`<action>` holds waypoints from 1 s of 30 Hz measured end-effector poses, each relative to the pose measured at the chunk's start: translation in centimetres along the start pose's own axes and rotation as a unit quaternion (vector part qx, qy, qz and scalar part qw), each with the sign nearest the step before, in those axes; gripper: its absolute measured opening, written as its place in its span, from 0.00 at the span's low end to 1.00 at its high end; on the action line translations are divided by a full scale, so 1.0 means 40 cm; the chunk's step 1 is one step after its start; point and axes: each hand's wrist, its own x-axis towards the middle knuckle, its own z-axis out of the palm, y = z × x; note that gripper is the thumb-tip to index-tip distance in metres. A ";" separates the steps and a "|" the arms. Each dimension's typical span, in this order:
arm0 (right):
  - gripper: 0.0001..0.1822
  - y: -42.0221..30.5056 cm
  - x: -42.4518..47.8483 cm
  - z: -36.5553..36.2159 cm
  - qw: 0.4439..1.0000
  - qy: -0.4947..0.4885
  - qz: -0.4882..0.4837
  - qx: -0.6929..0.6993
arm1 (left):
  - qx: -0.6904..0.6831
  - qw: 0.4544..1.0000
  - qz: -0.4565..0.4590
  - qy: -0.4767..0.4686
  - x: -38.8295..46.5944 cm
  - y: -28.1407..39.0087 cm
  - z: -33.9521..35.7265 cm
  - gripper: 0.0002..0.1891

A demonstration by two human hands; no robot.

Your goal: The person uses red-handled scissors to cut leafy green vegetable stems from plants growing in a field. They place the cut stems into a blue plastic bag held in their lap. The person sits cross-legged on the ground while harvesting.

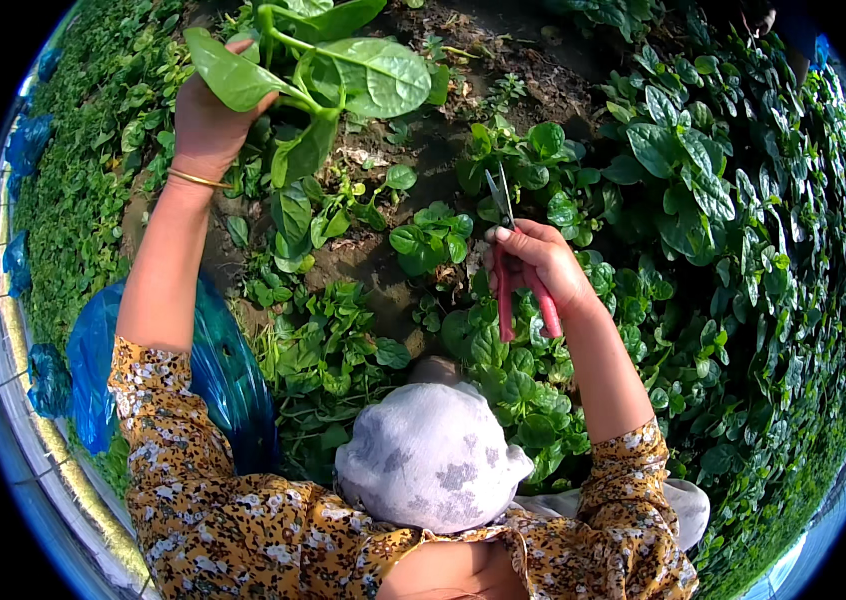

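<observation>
At the upper left, my left hand (216, 112) grips a leafy green shoot (374, 75) with broad glossy leaves and a thick pale stem; the fingers are partly hidden behind a leaf. My right hand (539, 262), right of centre, is closed around red-handled scissors (505, 300). Their blades point away from me and stand slightly apart over a small leafy plant (543, 142). A low plant (430, 238) grows in the soil between the two hands. The shoot is well apart from the blades.
A blue plastic bag (231, 367) lies beside and under my left forearm. Dense leafy plants (738, 300) fill the right side, with more greenery (85, 165) at left. Bare brown soil (370, 270) shows between plants. Part of a person (798, 34) appears at the upper right edge.
</observation>
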 end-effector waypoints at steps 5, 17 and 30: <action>0.14 0.036 -0.033 0.039 0.999 -0.035 -0.006 -0.039 | 0.058 0.974 0.013 0.216 -0.094 0.083 -0.464 0.16; 0.16 0.046 -0.047 0.125 0.991 -0.096 -0.034 -0.089 | -0.245 0.844 -0.195 0.436 -1.150 0.239 -1.124 0.22; 0.10 0.115 -0.017 0.093 0.998 0.001 -0.023 -0.067 | 0.308 0.834 -0.431 0.155 -1.234 -0.326 -0.666 0.23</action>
